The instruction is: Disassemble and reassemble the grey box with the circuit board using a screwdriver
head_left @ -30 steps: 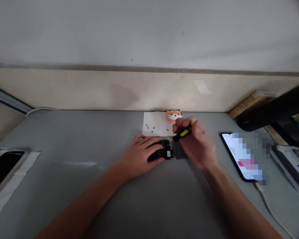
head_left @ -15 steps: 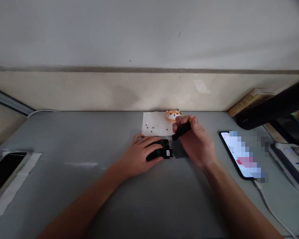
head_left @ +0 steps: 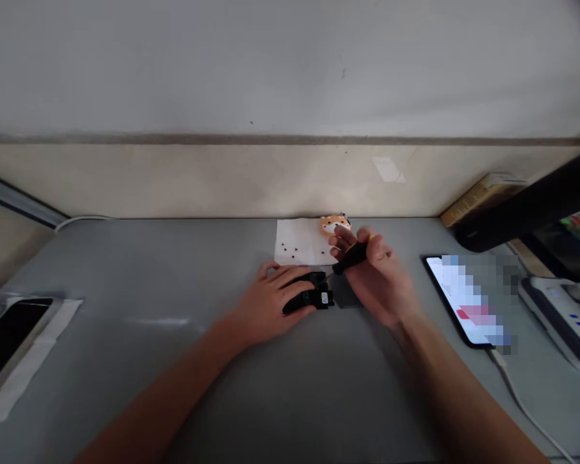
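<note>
My left hand (head_left: 269, 304) lies over a small black device (head_left: 313, 299), its fingers and thumb closed about the sides. A bit of green and a white sticker show on the device; my fingers cover its left part. In my right hand (head_left: 384, 283) is a screwdriver (head_left: 352, 259) with a black and yellow handle, slanting down to the left. Its thin shaft reaches the device's upper right part; the very tip is too small to make out. Behind the device, several tiny dark screws lie on a white paper (head_left: 304, 235).
An orange animal-faced case (head_left: 336, 225) sits at the paper's back right. A dark flat piece (head_left: 348, 295) lies under my right hand. To the right are a lit phone (head_left: 457, 303) on a cable and a power strip (head_left: 560, 316). A dark-screened device (head_left: 14, 341) lies at left.
The fingers of my right hand have shifted and spread a little around the screwdriver handle. My left hand and the black device stay in place.
</note>
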Demonstrator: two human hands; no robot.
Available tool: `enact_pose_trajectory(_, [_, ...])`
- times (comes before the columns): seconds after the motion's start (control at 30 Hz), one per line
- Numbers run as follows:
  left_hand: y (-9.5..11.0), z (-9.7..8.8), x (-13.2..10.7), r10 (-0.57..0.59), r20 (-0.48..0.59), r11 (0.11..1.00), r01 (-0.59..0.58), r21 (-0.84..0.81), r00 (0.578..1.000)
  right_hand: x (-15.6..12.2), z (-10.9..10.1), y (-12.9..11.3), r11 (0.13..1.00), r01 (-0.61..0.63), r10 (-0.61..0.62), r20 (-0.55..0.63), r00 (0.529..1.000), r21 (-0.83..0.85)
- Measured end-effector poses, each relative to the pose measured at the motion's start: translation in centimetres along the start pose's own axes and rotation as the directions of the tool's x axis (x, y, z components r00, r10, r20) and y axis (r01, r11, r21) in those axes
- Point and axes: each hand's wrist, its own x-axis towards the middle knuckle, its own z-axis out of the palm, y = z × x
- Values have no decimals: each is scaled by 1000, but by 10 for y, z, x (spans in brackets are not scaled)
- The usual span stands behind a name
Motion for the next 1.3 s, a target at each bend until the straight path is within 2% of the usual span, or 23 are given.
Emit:
enact_pose_trajectory(0.1, [1,0,0,4,6,1000,-4,7,1000,1,-4,3,997,17,-16,18,1000,-69])
enact_pose_trajectory(0.2, [0,0,0,16,12,1000,-16,11,1000,2,-4,3,939,159,-166,4,986,-303])
enact_pose_trajectory(0.27, [-1,-1,0,24,6,1000,-24,15,1000,1,-3,1,842,240,-260,28,965,-484])
enact_pose_trajectory(0.33, [-2,-1,-1,24,0,1000,-24,17,1000,0,-4,-1,695,268,-313,56,948,-668])
enact_pose_trajectory(0.4, [-2,-3,0,18,6,1000,-18,14,1000,-1,-7,-2,544,231,-347,34,937,-807])
enact_pose_trajectory(0.43, [-1,-4,0,13,9,1000,-13,11,1000,-1,-9,-2,496,202,-372,4,928,-845])
enact_pose_trajectory(0.6, [1,-7,-1,5,-18,1000,-6,-30,1000,2,-20,-2,479,140,-521,-152,840,-866])
enact_pose_trajectory(0.73, [2,-8,0,-18,-109,999,15,-30,994,7,-24,-2,411,20,-520,-216,826,-912])
enact_pose_trajectory(0.8, [2,-9,0,-43,-155,999,42,-12,987,8,-25,-1,413,6,-503,-222,835,-911])
enact_pose_trajectory(0.97, [-1,-9,1,-94,-270,995,99,5,958,8,-23,2,469,69,-499,-200,843,-880])
enact_pose_trajectory(1.1, [-4,-4,1,-153,-344,987,163,-1,927,8,-16,0,583,155,-514,-214,831,-798])
enact_pose_trajectory(1.3, [-7,1,1,-210,-357,978,198,-69,910,5,-4,0,747,146,-392,-252,885,-649])
